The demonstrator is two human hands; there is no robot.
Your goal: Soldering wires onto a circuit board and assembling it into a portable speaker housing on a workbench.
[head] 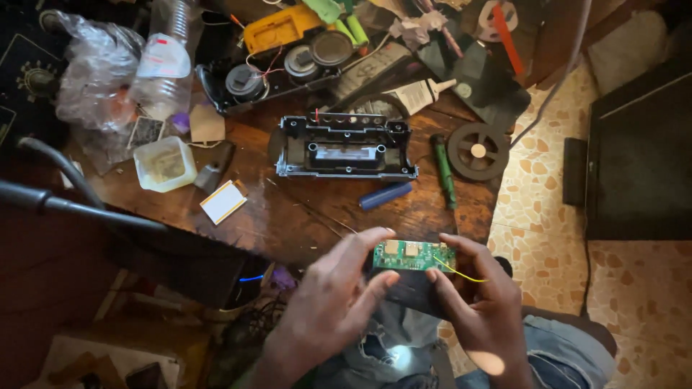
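Note:
My left hand [333, 295] and my right hand [481, 302] together hold a small green circuit board [412, 256] that lies on a dark block [407, 290], just off the near edge of the wooden table [288, 216]. My left thumb and forefinger pinch the board's left end. The right fingers grip its right end, where a thin yellow wire [465, 274] trails out. Beyond the hands an open black plastic housing [344, 148] lies on the table.
A blue cylindrical cell [386, 195] and a green screwdriver [443, 171] lie near the housing. A black spool [478, 151], a white pad [223, 202], a plastic tub [165, 163], a bottle [163, 68] and piled parts crowd the table. Tiled floor [548, 194] lies to the right.

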